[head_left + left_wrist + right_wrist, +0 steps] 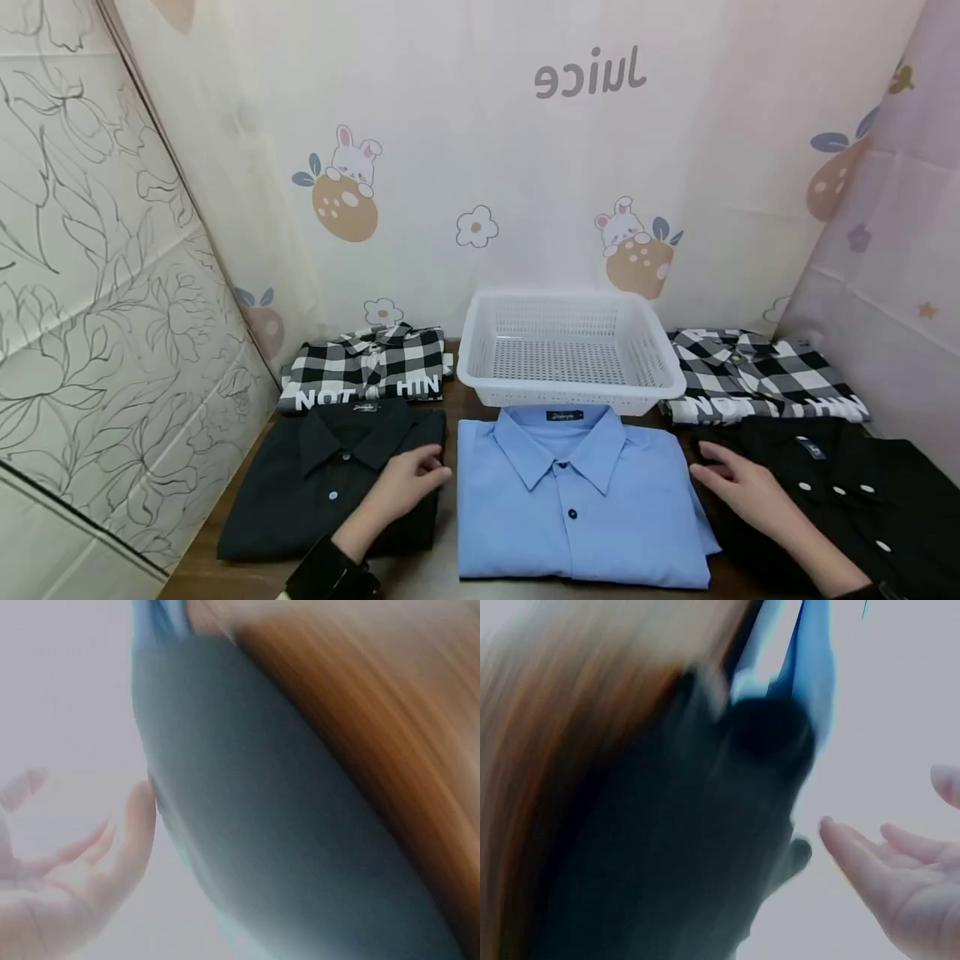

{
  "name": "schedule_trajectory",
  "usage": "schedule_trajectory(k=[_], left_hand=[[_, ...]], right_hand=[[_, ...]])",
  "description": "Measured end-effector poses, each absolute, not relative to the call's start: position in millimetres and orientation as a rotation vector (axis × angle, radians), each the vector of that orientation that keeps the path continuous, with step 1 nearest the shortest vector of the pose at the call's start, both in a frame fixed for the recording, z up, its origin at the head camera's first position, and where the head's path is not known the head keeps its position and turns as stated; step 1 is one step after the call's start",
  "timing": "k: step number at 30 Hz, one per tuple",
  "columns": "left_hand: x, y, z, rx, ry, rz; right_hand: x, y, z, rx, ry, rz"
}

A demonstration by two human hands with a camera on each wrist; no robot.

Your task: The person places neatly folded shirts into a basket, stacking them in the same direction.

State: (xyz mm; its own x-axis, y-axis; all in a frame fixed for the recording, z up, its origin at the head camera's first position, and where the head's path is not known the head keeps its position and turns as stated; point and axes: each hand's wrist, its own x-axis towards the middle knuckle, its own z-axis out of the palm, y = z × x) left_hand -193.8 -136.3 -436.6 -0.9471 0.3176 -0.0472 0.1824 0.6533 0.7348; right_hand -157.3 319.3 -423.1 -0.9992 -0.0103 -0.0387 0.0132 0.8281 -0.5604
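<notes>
My left hand (396, 483) is over the right part of a folded dark grey collared shirt (277, 500), fingers loosely bent and holding nothing. In the left wrist view, a fingertip of the left hand (82, 889) appears close to the dark cloth (247, 795); contact is unclear. Between the hands lies a folded light blue shirt (517, 525) with dark buttons. On its right, my right hand (742, 492) hovers at the left side of a folded black shirt (900, 492) with white buttons, fingers relaxed and nothing held. The right wrist view is blurred around the dark cloth (667, 840).
Behind the blue shirt stands a white perforated plastic basket (570, 392), with nothing visible inside. Folded black-and-white checked shirts lie at the back left (360, 367) and back right (757, 375). Printed curtains (420, 167) enclose the wooden table (408, 575).
</notes>
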Motion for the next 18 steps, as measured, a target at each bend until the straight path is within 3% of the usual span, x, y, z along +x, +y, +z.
schedule_trajectory(k=[6,18], left_hand=[[-194,-112,-443,0.294,2.489,1.075],[-203,-91,-461,0.094,2.178,1.360]], right_hand=[[-165,306,-440,0.137,2.673,-0.944],[-173,293,-447,0.300,2.486,-1.086]])
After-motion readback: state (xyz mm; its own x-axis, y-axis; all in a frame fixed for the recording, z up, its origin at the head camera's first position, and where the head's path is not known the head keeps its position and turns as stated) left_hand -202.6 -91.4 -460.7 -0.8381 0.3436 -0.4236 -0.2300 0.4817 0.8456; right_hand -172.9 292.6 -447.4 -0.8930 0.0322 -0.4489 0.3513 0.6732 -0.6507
